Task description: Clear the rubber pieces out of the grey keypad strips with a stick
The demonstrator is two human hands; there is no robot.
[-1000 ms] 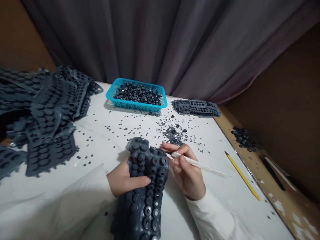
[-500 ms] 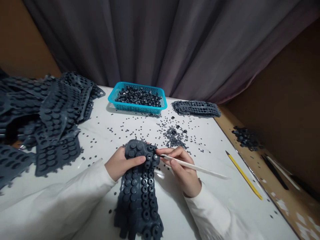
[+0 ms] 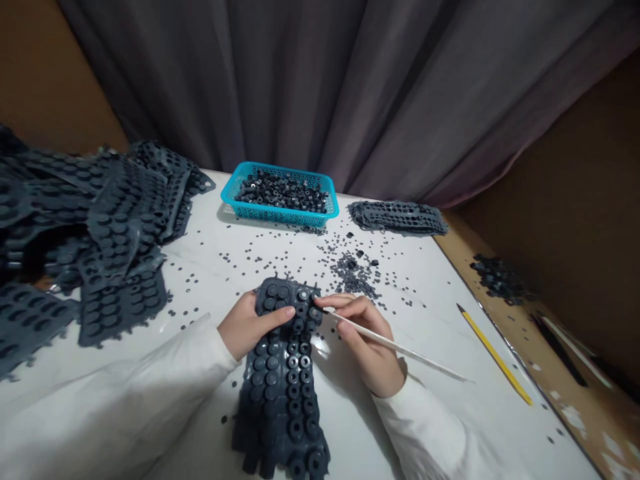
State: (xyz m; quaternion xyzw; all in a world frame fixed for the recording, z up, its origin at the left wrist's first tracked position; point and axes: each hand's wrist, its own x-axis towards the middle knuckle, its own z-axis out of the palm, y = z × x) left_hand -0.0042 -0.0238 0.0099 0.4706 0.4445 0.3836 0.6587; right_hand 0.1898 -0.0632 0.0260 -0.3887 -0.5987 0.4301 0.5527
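My left hand (image 3: pixel 255 325) grips the upper left edge of a dark grey moulded rubber sheet (image 3: pixel 270 373), its thumb pressed across the front and its other fingers hidden behind. Rows of round studs cover the sheet; those on the right side have holes in their centres. Between the thumb and fingers of my right hand (image 3: pixel 367 340) is a thin white stick tool (image 3: pixel 400 348) with a dark tip. That tip meets the studs at the sheet's upper right edge. Whether it is inside a hole I cannot tell.
A blue basket (image 3: pixel 280 217) of small dark rubber pieces stands at the back. More studded sheets (image 3: pixel 120 227) pile up on the left, and a perforated bundle (image 3: pixel 397 218) lies behind right. Small discs (image 3: pixel 350 275) litter the white table. A yellow pencil-like tool (image 3: pixel 495 353) lies right.
The whole scene has shifted slightly to the right in view. My right hand and the stick tool have tilted a little; both hands keep their holds.
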